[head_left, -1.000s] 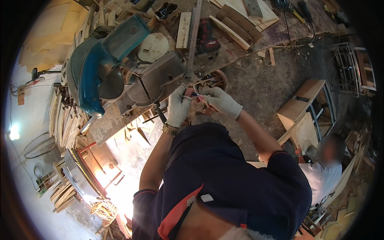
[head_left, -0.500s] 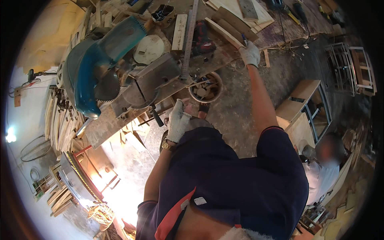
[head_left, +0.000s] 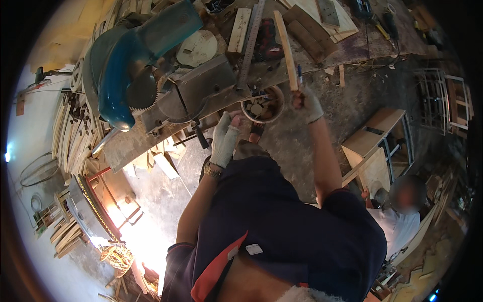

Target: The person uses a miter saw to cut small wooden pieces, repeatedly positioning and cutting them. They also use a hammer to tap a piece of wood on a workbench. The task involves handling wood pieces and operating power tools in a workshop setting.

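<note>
My right hand [head_left: 308,104], in a pale work glove, is closed round the near end of a narrow wooden strip [head_left: 287,50]. A blue pen [head_left: 300,73] sticks up beside the strip from the same hand. The strip points away from me, past the bench edge. My left hand [head_left: 225,140], also gloved and with bare fingertips showing, is held in front of my lap with its fingers apart and nothing visible in it. It is nearest to the bench edge and a round bucket [head_left: 276,111] with wood offcuts inside.
A blue-green mitre saw [head_left: 108,80] with its toothed blade stands on the left of the bench. Beyond lie a steel ruler [head_left: 251,48], a red and black drill [head_left: 266,43] and boards [head_left: 307,40]. A wooden cabinet [head_left: 375,151] and a person [head_left: 397,221] are at the right.
My right hand has come nearer, lifting the strip off the bench and turning it to point more straight away from me. My left hand has shifted slightly right and its fingers have spread.
</note>
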The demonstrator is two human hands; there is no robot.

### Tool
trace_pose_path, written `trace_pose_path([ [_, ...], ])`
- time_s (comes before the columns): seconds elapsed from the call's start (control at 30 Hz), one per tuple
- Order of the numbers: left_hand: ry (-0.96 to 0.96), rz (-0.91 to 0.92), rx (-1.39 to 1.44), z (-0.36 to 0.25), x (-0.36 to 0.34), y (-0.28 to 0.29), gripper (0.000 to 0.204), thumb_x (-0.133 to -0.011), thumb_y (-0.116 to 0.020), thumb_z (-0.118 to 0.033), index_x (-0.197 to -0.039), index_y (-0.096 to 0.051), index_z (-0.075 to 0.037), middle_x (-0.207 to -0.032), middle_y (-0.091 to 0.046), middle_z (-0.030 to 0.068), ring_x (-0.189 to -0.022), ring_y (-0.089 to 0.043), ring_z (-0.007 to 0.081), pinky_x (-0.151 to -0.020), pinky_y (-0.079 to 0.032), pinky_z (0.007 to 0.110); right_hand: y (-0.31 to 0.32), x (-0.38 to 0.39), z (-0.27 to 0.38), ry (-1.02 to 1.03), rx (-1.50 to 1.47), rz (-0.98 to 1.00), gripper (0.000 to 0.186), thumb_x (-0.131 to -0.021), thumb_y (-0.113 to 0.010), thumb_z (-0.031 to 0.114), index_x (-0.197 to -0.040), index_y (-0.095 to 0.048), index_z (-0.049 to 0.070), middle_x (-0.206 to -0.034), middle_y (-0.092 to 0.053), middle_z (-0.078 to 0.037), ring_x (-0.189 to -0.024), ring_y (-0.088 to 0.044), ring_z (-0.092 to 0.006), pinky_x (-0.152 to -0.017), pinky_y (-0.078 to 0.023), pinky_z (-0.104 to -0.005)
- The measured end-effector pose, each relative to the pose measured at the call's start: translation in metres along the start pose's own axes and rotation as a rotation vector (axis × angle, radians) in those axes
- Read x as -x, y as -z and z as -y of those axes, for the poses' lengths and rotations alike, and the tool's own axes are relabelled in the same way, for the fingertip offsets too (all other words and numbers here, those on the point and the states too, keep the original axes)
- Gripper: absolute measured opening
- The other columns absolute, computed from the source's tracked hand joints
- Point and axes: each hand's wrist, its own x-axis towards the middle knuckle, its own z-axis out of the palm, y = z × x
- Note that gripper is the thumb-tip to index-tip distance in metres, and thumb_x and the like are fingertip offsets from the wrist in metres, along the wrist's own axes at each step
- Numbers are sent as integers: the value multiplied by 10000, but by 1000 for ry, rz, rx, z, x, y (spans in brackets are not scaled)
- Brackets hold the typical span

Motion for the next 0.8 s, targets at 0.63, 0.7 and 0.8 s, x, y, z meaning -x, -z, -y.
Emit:
trace_pose_path([
  [0.63,-299,-118,-772,64,-19,159,536,-962,-704,-278,-1441,-580,-71,-1058,-673,176,-997,-685,307,-836,-552,391,-54,136,-152,267,250,-235,338,-1089,-567,377,-1050,-677,60,-638,-421,64,-482,-370,-63,-440,-288,-252],
  [0.7,-364,-125,-982,67,-32,203,552,-845,-729,-225,-1365,-593,-101,-1176,-630,158,-1062,-654,362,-881,-539,479,-56,155,-121,382,215,-266,322,-1087,-564,345,-1144,-661,44,-659,-430,54,-507,-385,-61,-457,-307,-247],
  [0.8,-521,-107,-1150,69,-49,255,520,-817,-725,-187,-1320,-611,-120,-1179,-628,130,-1133,-609,335,-931,-490,472,-77,192,-70,721,101,-146,313,-1070,-573,283,-1245,-620,28,-706,-465,35,-554,-422,-69,-491,-341,-243],
])
